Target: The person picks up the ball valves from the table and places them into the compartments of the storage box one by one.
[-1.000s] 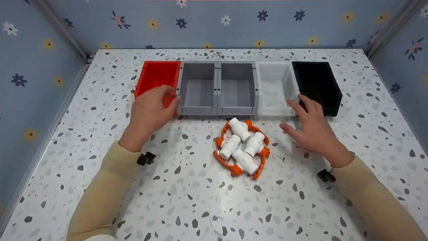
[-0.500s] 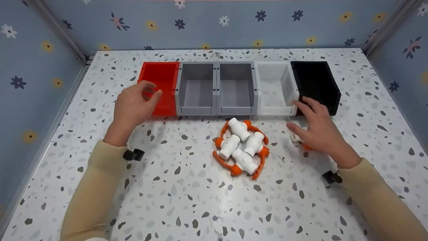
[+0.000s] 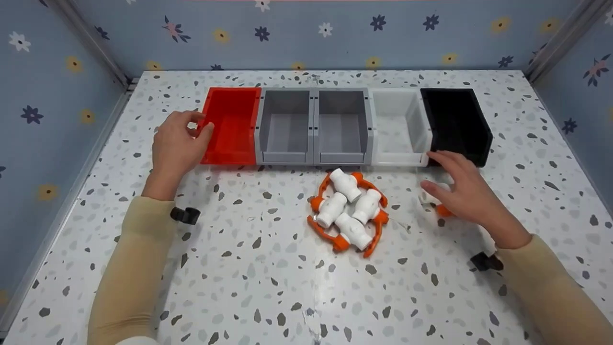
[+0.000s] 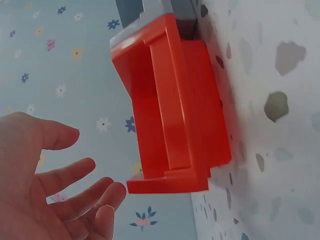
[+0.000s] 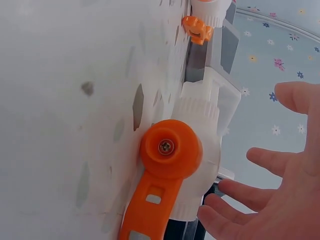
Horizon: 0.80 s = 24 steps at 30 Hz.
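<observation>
Valve (image 5: pixel 172 155) with a white body and an orange handle lies on the worktop (image 3: pixel 239 268) under my right hand (image 3: pixel 467 194), in front of where the white bin (image 3: pixel 397 159) meets the black bin (image 3: pixel 482 129). My right hand is spread, thumb well away from the fingers, pinching nothing. For a sound hold, I judge it best to close thumb and fingers across the stout white body, since the handle probably swivels and would give a looser grip. The body is rounded, so I should meet it squarely, lest it roll. From above, my own hand hides much of it.

Toward my left, four more valves (image 3: pixel 353 231) lie in a ring, their handles curving round the outside; I'd keep my wrist clear of them. Two grey bins (image 3: pixel 286 157) stand behind, and the red bin (image 3: pixel 228 158) ends the row. My left hand (image 3: pixel 177 143) is beside the red bin, fingers loosely bent, thumb apart, holding nothing; whether a fingertip brushes it I cannot tell. A flowered wall (image 3: pixel 292 43) closes off the back.
</observation>
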Motion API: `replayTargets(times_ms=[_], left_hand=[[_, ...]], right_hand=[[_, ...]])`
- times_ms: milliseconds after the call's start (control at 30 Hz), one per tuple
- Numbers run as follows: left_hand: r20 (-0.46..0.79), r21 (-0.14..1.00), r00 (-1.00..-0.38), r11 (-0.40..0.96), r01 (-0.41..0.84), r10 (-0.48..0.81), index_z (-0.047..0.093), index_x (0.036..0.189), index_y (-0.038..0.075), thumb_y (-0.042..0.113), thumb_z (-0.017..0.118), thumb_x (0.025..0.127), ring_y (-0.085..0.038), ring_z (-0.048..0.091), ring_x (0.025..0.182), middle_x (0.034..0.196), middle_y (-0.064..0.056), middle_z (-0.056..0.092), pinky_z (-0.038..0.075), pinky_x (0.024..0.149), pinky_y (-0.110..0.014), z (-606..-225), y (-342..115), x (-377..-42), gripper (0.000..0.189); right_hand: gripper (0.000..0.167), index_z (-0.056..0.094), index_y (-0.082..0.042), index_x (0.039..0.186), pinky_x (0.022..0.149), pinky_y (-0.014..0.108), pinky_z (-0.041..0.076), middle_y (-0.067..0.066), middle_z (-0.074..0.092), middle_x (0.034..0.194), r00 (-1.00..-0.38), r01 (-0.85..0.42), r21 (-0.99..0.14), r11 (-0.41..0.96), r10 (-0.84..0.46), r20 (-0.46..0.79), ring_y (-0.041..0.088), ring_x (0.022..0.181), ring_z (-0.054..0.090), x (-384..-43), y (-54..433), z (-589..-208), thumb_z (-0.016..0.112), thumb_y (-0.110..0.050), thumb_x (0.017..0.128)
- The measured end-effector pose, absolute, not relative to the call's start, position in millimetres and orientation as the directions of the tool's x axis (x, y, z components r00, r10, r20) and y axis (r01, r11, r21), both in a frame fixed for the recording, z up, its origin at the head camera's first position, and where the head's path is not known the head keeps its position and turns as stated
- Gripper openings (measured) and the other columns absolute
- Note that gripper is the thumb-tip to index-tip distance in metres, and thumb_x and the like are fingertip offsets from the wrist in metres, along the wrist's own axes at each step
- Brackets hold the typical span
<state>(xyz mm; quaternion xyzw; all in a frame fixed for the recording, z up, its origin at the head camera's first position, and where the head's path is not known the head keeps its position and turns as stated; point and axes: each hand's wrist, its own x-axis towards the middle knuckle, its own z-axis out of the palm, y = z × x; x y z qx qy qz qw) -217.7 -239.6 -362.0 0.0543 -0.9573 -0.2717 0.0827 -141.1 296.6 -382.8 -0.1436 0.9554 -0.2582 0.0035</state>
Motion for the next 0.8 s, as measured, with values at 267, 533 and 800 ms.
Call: replayTargets(times_ms=[267, 533, 800], left_hand=[[0.11, 0.549, -0.98, 0.832, -0.078, -0.164, 0.057, 0.137, 0.007, 0.04, 0.049, 0.101, -0.034, 0.056, 0.107, 0.13, -0.017, 0.056, 0.048, 0.091, -0.049, -370, -253, -225, 0.05], [0.009, 0.56, -0.984, 0.816, -0.143, -0.179, 0.05, 0.145, 0.011, 0.045, 0.047, 0.101, -0.034, 0.054, 0.112, 0.138, -0.015, 0.053, 0.051, 0.089, -0.047, -371, -262, -229, 0.056], [-0.057, 0.571, -0.983, 0.802, -0.173, -0.172, 0.046, 0.148, 0.014, 0.047, 0.048, 0.101, -0.033, 0.054, 0.11, 0.14, -0.014, 0.052, 0.055, 0.08, -0.042, -371, -265, -233, 0.058]], right_hand=[[0.069, 0.039, -0.011, 0.153, 0.104, 0.068, 0.028, 0.021, 0.035, 0.152, -0.962, -0.256, -0.505, 0.824, -0.269, 0.049, 0.045, 0.136, 0.033, -137, 302, -382, 0.063, -0.043, 0.097], [0.067, 0.037, -0.009, 0.153, 0.101, 0.061, 0.038, 0.021, 0.038, 0.152, -0.967, -0.221, -0.559, 0.799, -0.255, 0.017, 0.042, 0.132, 0.041, -132, 314, -382, 0.061, -0.041, 0.099], [0.066, 0.036, -0.008, 0.154, 0.101, 0.062, 0.038, 0.021, 0.04, 0.15, -0.967, -0.204, -0.612, 0.764, -0.256, 0.003, 0.04, 0.13, 0.042, -127, 324, -384, 0.062, -0.035, 0.1]])
